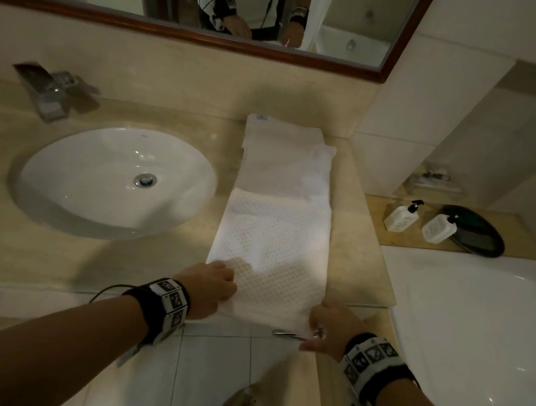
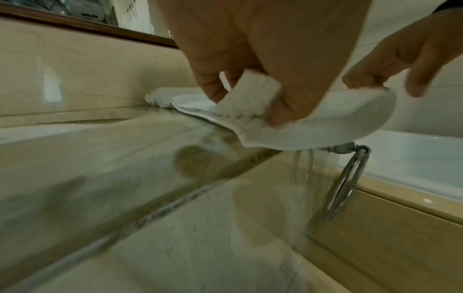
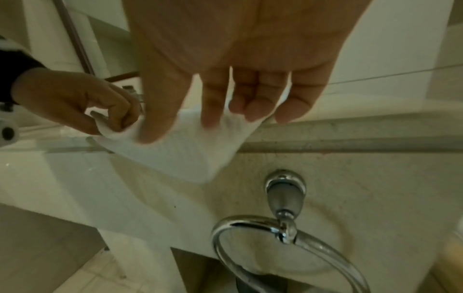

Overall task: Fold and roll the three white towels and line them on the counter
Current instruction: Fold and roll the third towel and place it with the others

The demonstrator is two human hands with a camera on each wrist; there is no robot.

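Observation:
A long white towel [image 1: 274, 234] lies folded lengthwise on the beige counter [image 1: 134, 263], right of the sink, its near end hanging over the front edge. My left hand [image 1: 213, 286] pinches the near left corner of the towel [image 2: 255, 113] between thumb and fingers. My right hand [image 1: 328, 325] grips the near right corner of the towel [image 3: 180, 146], thumb on one side and fingers curled on the other. More white towel [image 1: 320, 165] lies under the far half, against the back wall.
An oval white sink [image 1: 115, 178] with a chrome tap [image 1: 51, 93] sits left of the towel. A chrome towel ring [image 3: 283, 237] hangs below the counter edge. To the right are a bathtub [image 1: 482, 336], two pump bottles [image 1: 402, 216] and a dark tray [image 1: 482, 233].

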